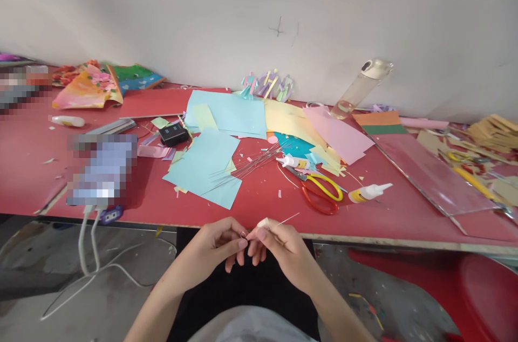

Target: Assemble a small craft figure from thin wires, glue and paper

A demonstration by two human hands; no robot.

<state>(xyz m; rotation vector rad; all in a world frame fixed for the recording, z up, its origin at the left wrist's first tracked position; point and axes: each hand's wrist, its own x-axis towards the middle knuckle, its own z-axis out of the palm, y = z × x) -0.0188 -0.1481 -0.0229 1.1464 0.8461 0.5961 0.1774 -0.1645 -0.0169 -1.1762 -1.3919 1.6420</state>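
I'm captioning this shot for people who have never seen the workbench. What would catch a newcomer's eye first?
First, the two hands meeting at the near table edge: the left hand and right hand pinch a thin wire between the fingertips. Behind them, pastel paper sheets fan across the middle of the red table. To the right of the sheets lie red-and-yellow scissors and a small glue bottle.

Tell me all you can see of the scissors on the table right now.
The scissors lie flat on the red table, right of centre, near the front edge. One handle loop looks yellow, the other red, seemingly plastic; the short metal blades are shut and point up-left toward a small glue bottle, which they seem to reach. Another glue bottle lies just right of the handles. Neither hand touches them; both hands are below the table edge.
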